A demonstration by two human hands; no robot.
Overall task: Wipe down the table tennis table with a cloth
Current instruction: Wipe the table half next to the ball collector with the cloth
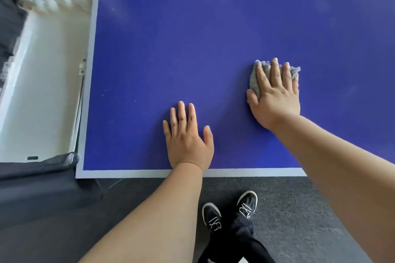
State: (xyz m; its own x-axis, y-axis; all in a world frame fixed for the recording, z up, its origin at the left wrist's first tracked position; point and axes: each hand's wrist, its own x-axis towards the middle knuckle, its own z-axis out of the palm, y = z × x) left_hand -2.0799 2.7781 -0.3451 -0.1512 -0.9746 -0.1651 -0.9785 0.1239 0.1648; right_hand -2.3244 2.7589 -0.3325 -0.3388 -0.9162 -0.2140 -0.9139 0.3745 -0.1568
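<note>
The blue table tennis table (192, 38) with a pale edge line fills the upper part of the head view; its near left corner is at the lower left. My right hand (275, 96) lies flat with straight fingers on a grey cloth (254, 80), pressing it onto the blue surface right of centre. The cloth shows at the fingertips and beside the thumb; most of it is hidden under the palm. My left hand (188, 136) rests flat on the table near its front edge, fingers straight and spread, holding nothing.
A white wall or panel (42, 92) runs close along the table's left edge. Dark grey carpet (299, 209) lies below the front edge, where my two black shoes (230, 209) stand. A dark fabric-covered object (38, 166) sits by the table's near left corner.
</note>
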